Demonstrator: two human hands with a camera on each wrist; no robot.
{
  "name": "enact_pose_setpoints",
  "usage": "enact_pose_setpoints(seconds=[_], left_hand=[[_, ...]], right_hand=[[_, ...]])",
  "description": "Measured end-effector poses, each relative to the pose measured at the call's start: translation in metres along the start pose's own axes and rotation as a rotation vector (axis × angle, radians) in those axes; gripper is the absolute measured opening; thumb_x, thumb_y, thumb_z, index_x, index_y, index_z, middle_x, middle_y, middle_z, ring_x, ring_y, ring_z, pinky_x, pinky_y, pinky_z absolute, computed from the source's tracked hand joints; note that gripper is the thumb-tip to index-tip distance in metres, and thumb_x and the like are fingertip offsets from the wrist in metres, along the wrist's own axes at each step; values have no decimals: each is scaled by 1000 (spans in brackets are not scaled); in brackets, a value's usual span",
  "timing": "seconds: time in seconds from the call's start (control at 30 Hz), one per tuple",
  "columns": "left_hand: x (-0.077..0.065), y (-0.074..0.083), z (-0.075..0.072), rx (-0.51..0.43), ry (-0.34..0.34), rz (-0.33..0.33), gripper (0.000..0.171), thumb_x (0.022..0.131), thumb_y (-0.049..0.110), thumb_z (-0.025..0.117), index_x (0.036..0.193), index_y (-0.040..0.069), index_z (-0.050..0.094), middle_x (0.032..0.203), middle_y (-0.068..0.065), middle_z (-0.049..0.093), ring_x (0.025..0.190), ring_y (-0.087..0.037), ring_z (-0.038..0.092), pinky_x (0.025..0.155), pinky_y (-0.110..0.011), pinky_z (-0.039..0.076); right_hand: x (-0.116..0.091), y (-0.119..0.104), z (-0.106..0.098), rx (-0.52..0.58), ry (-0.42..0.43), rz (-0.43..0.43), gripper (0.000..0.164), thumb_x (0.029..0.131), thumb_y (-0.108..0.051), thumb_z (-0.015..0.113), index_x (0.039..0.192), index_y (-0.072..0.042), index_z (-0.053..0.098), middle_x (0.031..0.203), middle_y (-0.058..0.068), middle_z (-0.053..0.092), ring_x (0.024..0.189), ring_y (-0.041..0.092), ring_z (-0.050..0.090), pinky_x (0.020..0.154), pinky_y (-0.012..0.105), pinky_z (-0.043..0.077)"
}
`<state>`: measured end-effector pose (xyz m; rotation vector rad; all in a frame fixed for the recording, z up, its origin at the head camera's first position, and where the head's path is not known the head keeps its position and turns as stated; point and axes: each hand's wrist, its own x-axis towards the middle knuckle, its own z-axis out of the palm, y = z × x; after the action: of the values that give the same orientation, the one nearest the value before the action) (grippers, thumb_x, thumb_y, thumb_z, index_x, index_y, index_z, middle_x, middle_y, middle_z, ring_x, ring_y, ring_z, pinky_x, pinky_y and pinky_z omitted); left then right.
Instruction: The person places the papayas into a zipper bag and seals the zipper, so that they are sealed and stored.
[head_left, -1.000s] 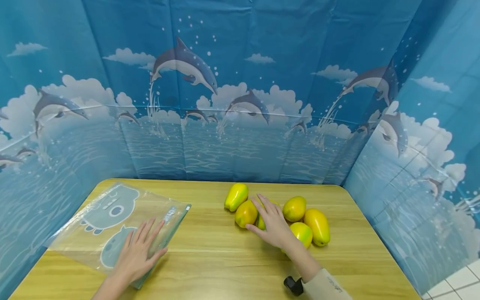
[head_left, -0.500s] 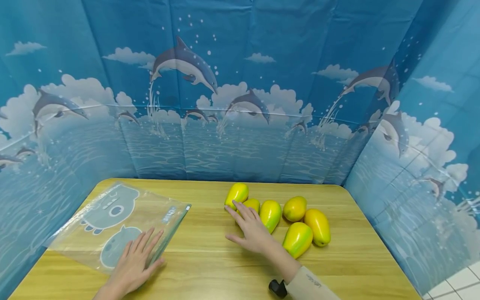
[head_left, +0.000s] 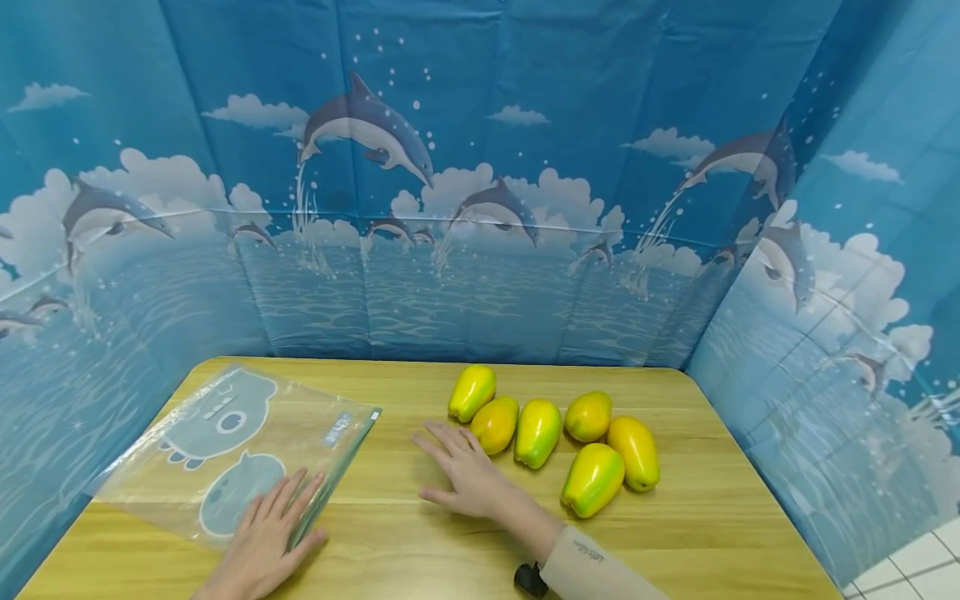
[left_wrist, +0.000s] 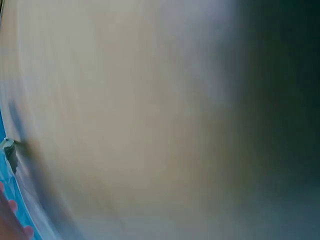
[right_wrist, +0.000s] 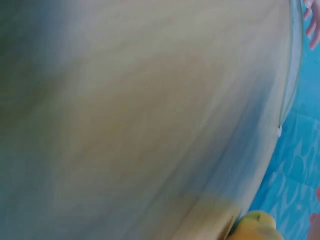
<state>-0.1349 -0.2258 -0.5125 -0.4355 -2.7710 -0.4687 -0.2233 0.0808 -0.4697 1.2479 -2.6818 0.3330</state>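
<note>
A clear zip bag (head_left: 307,417) with blue-grey cartoon prints lies flat on the table at the left, its zip edge (head_left: 351,457) facing right. My left hand (head_left: 262,533) lies over the bag's near right corner, fingers straight. Several yellow-green fruits, like mangoes or small papayas, lie right of the middle. My right hand (head_left: 467,475) is spread out and holds nothing. Its fingers are close to the orange-tinged fruit (head_left: 495,425); contact cannot be made out. Both wrist views are mostly blurred table; the right one catches a fruit (right_wrist: 255,227) at its bottom edge.
The wooden table (head_left: 405,550) ends at a blue dolphin-print curtain (head_left: 465,283) at the back and sides. More fruits (head_left: 592,479) lie in a loose group to the right. Between bag and fruits shows bare wood.
My right hand has moved left and nearer to me, off the fruits it covered. My left hand has drawn back slightly on the bag. Bag and fruits look unmoved.
</note>
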Motion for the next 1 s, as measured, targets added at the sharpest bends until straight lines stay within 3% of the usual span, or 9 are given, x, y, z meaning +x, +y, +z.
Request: enact_pose_setpoints(seconds=[0.23,0.53,1.0], left_hand=[[-5,1,3,-13,-14,-4,66,85,43,56,142,20,33,142,-15,33,125,-41,30,96,-61,24],[-11,-4,9,46,39,32,65,84,42,59,141,21,35,136,-14,40,119,-37,36,93,-54,27],[-14,-8,11,91,39,28,65,85,41,57,142,26,31,134,-13,41,118,-35,37,92,-51,28]], right_hand=[[12,-10,11,-11,-51,-39,72,89,-51,47,147,-24,15,151,8,17,136,28,20,105,53,23],[27,-24,23,1,-127,-81,70,90,-53,41,147,-24,13,151,8,17,137,28,17,105,53,22],[45,-45,32,-61,-278,-116,66,90,-58,33,147,-32,11,153,0,13,138,21,13,109,48,18]])
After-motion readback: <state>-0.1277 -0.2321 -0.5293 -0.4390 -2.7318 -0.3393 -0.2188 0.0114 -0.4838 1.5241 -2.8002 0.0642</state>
